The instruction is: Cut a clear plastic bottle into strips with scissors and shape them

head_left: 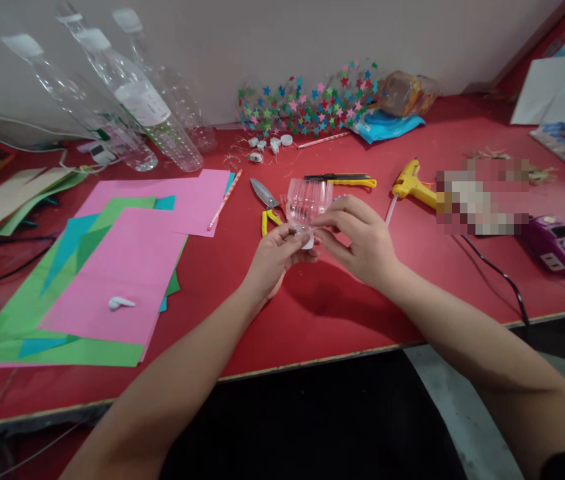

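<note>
A clear cut-off plastic bottle top (307, 199) is held over the red table, its white cap end towards me and its wide cut end pointing away. The fingers of my left hand (278, 259) are closed around the neck by the cap. My right hand (357, 239) pinches at the bottle top's right side, thumb and fingers close together. Just beyond lie yellow-handled scissors (264, 193), partly hidden by the bottle top and my left hand, and a yellow utility knife (355, 181).
Pink, green and blue paper sheets (112, 260) with a white earbud (121, 303) cover the left. Clear bottles (132, 100) stand behind. A yellow glue gun (415, 187) and a purple power strip (552, 247) lie right. Star-covered clear plastic (307, 100) sits by the wall.
</note>
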### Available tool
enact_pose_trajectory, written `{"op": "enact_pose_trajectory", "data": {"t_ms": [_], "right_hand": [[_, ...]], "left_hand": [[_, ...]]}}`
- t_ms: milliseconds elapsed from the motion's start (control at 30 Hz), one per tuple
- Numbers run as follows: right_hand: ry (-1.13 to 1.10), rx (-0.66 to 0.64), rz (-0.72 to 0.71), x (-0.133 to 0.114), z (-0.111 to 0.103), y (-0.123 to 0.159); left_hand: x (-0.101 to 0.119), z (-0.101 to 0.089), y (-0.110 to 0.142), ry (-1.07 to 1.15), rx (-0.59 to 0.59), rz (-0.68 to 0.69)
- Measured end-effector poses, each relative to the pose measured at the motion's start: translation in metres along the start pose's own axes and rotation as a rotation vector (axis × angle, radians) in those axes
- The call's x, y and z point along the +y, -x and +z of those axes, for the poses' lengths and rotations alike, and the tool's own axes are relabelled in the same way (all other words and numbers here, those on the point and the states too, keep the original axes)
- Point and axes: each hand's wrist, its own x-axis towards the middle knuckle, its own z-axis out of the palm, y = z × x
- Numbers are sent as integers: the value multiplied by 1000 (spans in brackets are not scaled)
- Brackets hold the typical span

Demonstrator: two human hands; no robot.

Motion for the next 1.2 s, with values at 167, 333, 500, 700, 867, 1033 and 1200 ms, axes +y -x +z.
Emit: {"op": "enact_pose_trajectory", "data": {"t_ms": [167, 333, 500, 700, 867, 1033, 1200], "right_hand": [[62, -7, -72, 1, 4, 2], [66, -27, -58, 0, 6, 2], [95, -22, -58, 0, 8, 3], [104, -44, -73, -1, 11, 5], [151, -30, -83, -1, 10, 6], [154, -39, -59, 1, 11, 5], [122, -52, -58, 2, 12, 5]], "left_hand": [[2, 0, 1, 24, 8, -26], [4, 0, 1, 15, 13, -22], [3, 0, 2, 11, 1, -18], [4, 0, 2, 17, 1, -11], [5, 2, 3, -7, -13, -4], [3, 3, 3, -10, 7, -32], [1, 0, 1, 0, 18, -14]]}}
